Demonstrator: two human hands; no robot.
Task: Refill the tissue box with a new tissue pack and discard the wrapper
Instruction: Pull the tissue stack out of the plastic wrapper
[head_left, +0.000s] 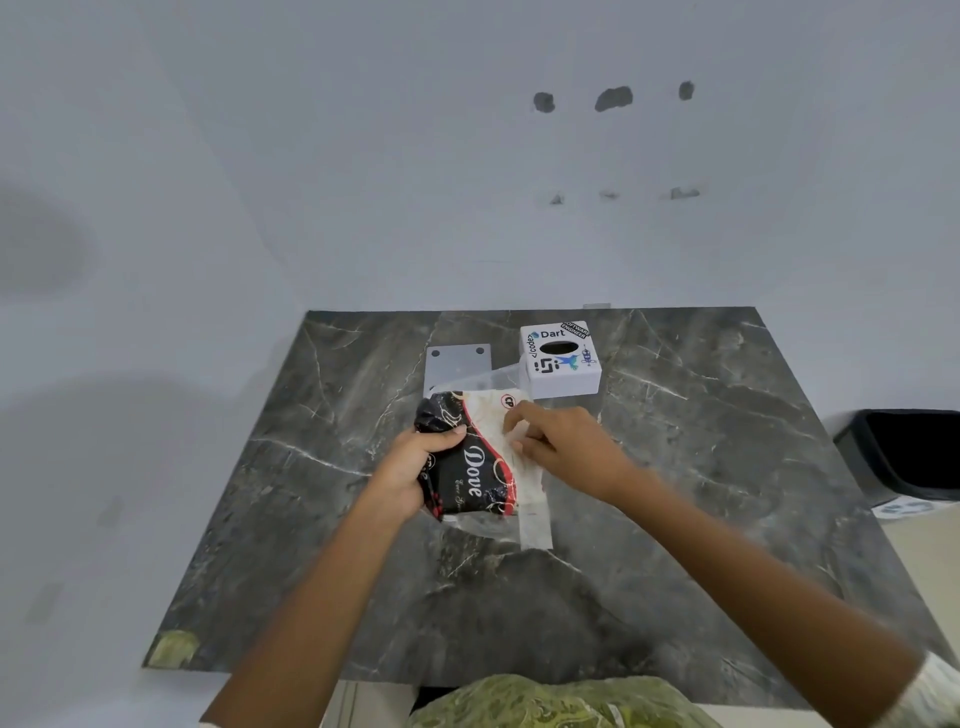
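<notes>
A black, red and cream tissue pack (478, 462) marked "Dove" is held just above the dark marble table (675, 493). My left hand (410, 467) grips its left side. My right hand (561, 447) pinches the cream wrapper at the pack's right edge, where clear plastic hangs loose. The white tissue box (561, 364), covered in stickers and with a dark oval slot on top, stands behind the pack at the back of the table. A flat white plate (457, 364) with holes lies to the left of the box.
A black bin (909, 452) stands on the floor beyond the table's right edge. The white wall rises right behind the table. Green patterned fabric (550, 701) shows at the near edge.
</notes>
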